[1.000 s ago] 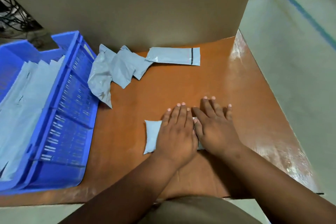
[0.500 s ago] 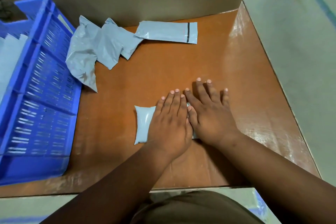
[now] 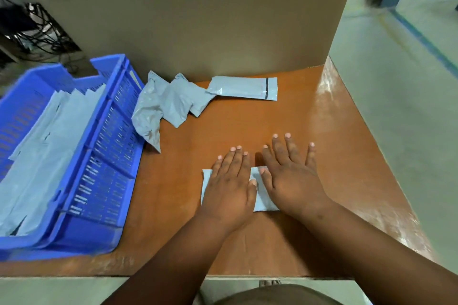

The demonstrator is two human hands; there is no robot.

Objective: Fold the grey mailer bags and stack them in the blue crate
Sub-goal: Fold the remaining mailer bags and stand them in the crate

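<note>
A folded grey mailer bag [image 3: 262, 193] lies flat on the orange table [image 3: 247, 131] near its front. My left hand [image 3: 230, 186] presses on the bag's left part with straight fingers. My right hand [image 3: 292, 176] lies flat over its right edge, fingers spread onto the table. Most of the bag is hidden under both hands. The blue crate [image 3: 99, 168] stands at the left with grey bags [image 3: 42, 161] stacked inside. A loose pile of unfolded grey bags [image 3: 168, 104] lies at the back, with one folded strip-like bag [image 3: 244, 88] beside it.
A tall cardboard wall [image 3: 198, 20] closes off the back of the table. The table's right edge drops to a green floor [image 3: 409, 106]. Cables [image 3: 37, 32] hang in the far left corner behind the crate.
My hands have slid slightly apart across the folded bag, uncovering a strip of it between them. The camera has tilted so more of the crate shows.
</note>
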